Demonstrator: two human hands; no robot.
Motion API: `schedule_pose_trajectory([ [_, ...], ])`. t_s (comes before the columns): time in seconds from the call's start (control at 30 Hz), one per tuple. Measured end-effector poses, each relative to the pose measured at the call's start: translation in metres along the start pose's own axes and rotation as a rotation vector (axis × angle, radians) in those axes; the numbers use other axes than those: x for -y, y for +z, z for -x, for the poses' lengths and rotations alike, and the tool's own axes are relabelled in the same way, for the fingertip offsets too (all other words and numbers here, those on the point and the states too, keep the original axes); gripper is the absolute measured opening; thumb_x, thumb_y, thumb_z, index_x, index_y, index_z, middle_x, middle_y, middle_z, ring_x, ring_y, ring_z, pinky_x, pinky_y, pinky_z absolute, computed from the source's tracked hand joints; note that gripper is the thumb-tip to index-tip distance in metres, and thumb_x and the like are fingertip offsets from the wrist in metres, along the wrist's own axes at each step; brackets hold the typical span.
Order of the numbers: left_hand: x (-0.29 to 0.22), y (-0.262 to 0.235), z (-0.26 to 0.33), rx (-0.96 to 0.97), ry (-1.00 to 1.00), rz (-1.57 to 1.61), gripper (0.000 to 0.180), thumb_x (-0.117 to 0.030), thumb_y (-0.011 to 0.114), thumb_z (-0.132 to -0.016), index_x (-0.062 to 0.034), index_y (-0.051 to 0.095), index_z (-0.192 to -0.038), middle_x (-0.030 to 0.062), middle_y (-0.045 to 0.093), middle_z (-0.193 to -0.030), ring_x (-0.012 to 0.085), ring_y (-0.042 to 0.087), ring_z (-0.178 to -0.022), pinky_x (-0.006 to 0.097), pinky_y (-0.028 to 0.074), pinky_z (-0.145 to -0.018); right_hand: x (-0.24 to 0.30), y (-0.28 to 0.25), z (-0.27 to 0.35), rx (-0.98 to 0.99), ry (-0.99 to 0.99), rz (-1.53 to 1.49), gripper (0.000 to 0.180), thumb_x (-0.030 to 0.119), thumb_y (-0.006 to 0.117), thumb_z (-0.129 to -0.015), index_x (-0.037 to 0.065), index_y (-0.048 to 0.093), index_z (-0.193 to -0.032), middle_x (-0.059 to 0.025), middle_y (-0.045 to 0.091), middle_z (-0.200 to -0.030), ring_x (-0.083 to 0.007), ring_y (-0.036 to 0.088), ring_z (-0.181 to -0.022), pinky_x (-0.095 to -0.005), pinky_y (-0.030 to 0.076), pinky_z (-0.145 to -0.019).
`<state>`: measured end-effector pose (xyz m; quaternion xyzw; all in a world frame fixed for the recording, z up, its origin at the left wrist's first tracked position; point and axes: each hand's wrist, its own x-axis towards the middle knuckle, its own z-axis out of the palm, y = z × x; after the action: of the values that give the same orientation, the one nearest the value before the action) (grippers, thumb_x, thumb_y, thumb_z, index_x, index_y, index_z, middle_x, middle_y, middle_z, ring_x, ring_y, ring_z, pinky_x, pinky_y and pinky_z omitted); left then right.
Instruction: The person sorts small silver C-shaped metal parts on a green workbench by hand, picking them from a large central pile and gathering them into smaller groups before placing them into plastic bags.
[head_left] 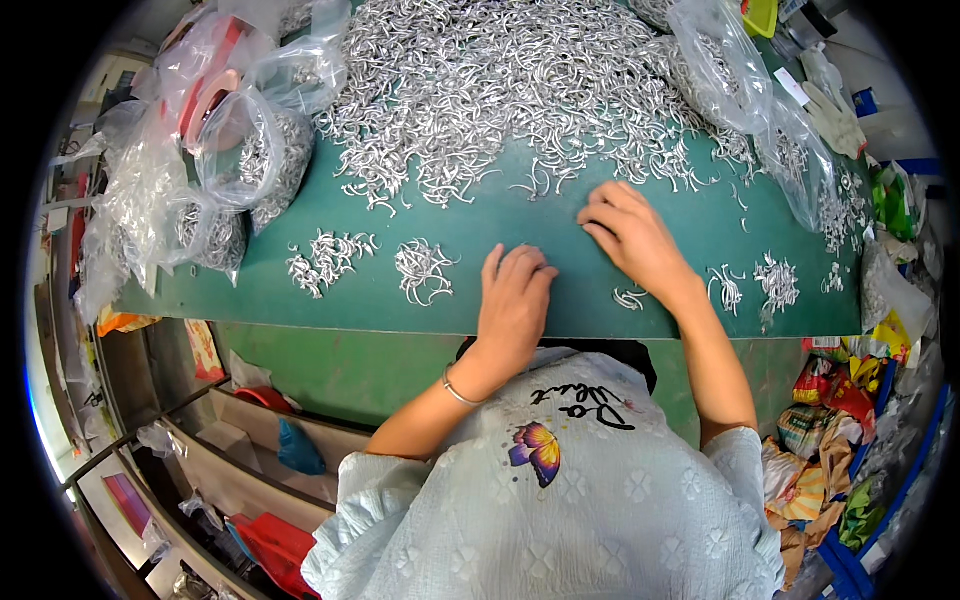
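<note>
A wide heap of small curved silvery metal pieces point(470, 90) covers the far part of the green table point(380, 215). My left hand point(516, 295) rests near the table's front edge, its fingers bent and close together, fingertips down at the surface. Left of it lies a small pile of the curved pieces point(424, 272). Farther up and to the right, my right hand point(638, 242) is just short of the heap's near edge, fingers curled with thumb and forefinger close. Whatever is under or between the fingers of either hand is hidden. A few curved pieces point(628, 299) lie below my right wrist.
Another small pile point(328, 262) lies farther left, and two more piles point(777, 281) sit right of my right forearm. Clear plastic bags of metal pieces point(285, 160) crowd the left edge; another bag point(720, 75) lies at the far right. Colourful packages point(835, 390) are stacked below right.
</note>
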<state>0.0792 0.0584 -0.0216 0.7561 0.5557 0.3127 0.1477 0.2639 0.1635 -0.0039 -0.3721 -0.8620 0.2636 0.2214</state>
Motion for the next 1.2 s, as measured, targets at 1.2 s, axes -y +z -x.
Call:
schedule_pose_trajectory([
  [1.2,0.002,-0.003,-0.029,-0.042,0.058,-0.109,0.034,0.006,0.060,-0.079,0.0013,0.060,-0.112,0.0155,0.055,-0.112,0.0334,0.055,-0.102,0.044,0.044,-0.090,0.005,0.012,-0.020,-0.280,0.033,0.284,0.030,0.011,0.069,-0.080,0.005,0.064,-0.109,-0.0113,0.059,-0.116,-0.0310,0.052,-0.108,-0.0430,0.038,-0.094],
])
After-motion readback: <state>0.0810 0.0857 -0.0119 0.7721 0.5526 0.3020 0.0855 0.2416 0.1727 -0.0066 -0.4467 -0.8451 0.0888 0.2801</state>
